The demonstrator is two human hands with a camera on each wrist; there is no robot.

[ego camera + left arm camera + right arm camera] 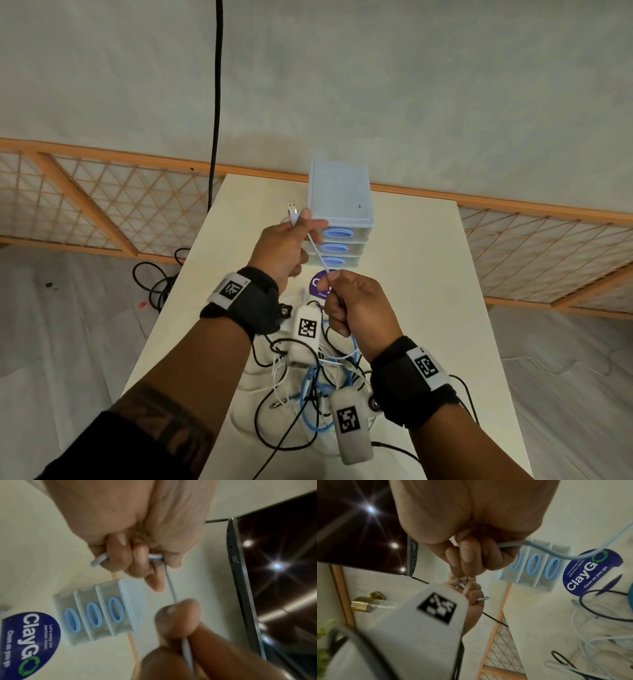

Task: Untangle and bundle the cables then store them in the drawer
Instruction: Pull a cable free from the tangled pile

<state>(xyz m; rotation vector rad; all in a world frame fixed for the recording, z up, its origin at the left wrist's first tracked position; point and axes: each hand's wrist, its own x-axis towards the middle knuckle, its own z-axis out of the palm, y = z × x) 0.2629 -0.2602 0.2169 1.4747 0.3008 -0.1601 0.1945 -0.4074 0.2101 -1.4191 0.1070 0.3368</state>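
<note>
A thin white USB cable [317,251] runs taut between my two hands above the table. My left hand [286,246] grips its plug end, and the metal USB plug [292,207] sticks up past the thumb. My right hand [346,301] pinches the same cable lower down, its fingers curled round it [513,544]. In the left wrist view the cable [171,586] loops through the left fingers [120,559]. A tangle of black, white and blue cables [318,387] lies on the table under my wrists. The pale blue three-drawer unit [339,195] stands behind, all drawers closed.
The white table [428,274] carries a round blue ClayGo sticker [317,284] in front of the drawers. A black cord [216,102] hangs at the back left, and more black cords [154,281] lie on the floor to the left. A wooden lattice screen [102,198] lines the wall.
</note>
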